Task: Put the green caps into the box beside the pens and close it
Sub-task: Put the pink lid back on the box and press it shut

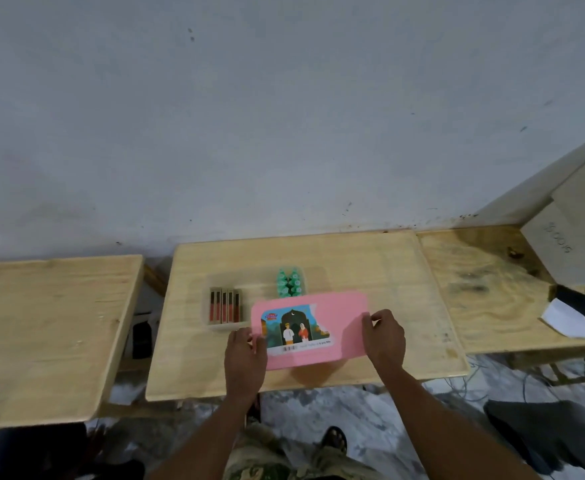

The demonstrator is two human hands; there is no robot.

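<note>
We see a sticker (296,329) with a barcode on the pink lid (339,323), its print too blurred to read.

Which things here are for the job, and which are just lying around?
For the job: pink lid, held at its ends by left hand and right hand; green caps; pens in the clear box.

Lying around: white paper, cardboard box, side table.

green caps (289,283): clustered in clear box (215,326) beside my pens (224,306) | pink lid (313,327): tilted over box, not yet shut
</note>
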